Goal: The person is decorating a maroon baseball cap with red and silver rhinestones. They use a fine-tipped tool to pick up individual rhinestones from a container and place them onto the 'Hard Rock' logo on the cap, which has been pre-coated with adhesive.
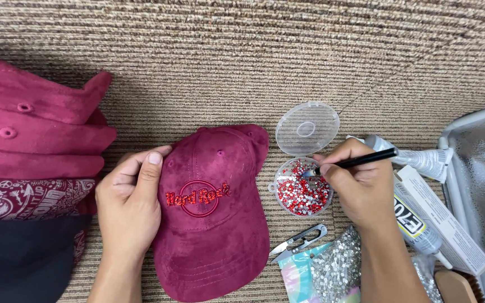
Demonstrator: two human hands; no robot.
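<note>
A stack of maroon and dark caps fills the nine o'clock edge, and a silvery tray closes off three o'clock, leaving bare woven mat open across the whole twelve o'clock side. At centre lies a maroon cap with a round red emblem of sparkling stones on its front; the left hand rests flat on its nine o'clock edge, fingers loose and thumb on the crown. At three o'clock of the cap sits a small round clear pot of red and silver stones, lid hinged open. The right hand pinches a thin black pick-up stick, tip in the pot. Glue tubes and a long white box lie toward four o'clock, small snips and a bag of silver stones at five.
</note>
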